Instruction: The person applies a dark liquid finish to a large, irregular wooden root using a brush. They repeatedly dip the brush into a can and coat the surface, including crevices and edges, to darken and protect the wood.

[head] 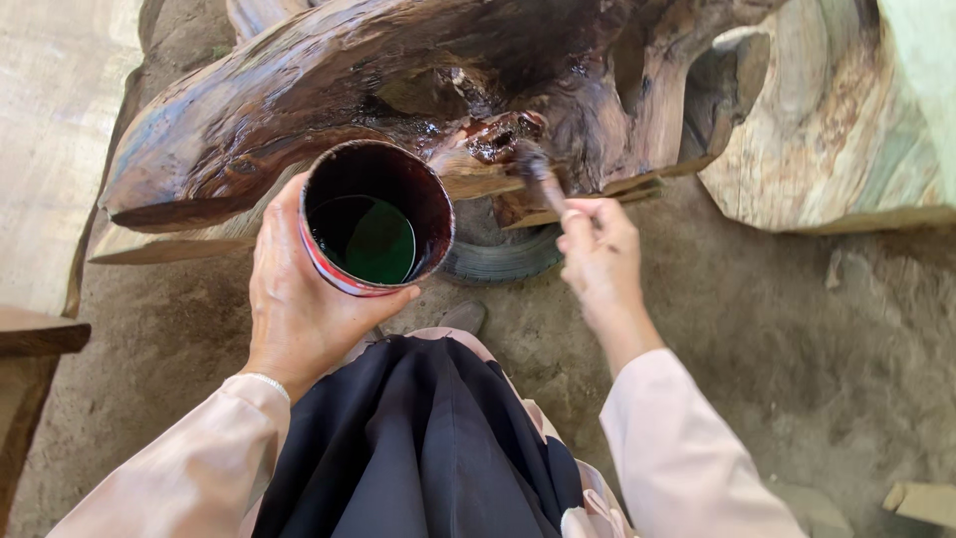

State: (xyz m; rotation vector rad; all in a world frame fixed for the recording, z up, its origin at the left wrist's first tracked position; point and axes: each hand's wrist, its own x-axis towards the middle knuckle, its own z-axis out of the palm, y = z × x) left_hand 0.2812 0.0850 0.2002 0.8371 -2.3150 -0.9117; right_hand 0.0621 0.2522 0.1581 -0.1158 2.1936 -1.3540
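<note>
My left hand [299, 299] grips a round tin can [376, 219] with a dark stained inside and a pool of dark liquid at its bottom. My right hand [597, 254] holds a brush [538, 169] by its handle. The bristles touch the underside of a large gnarled wood piece [329, 90], whose surface looks wet, glossy and dark reddish-brown. The can sits just below and in front of that wood.
An old tyre [503, 257] lies under the wood on the sandy ground [797, 379]. A pale unfinished wood block [846, 130] stands at the right. A plank edge [40, 334] sticks in at the left. A shoe tip [461, 317] shows below the can.
</note>
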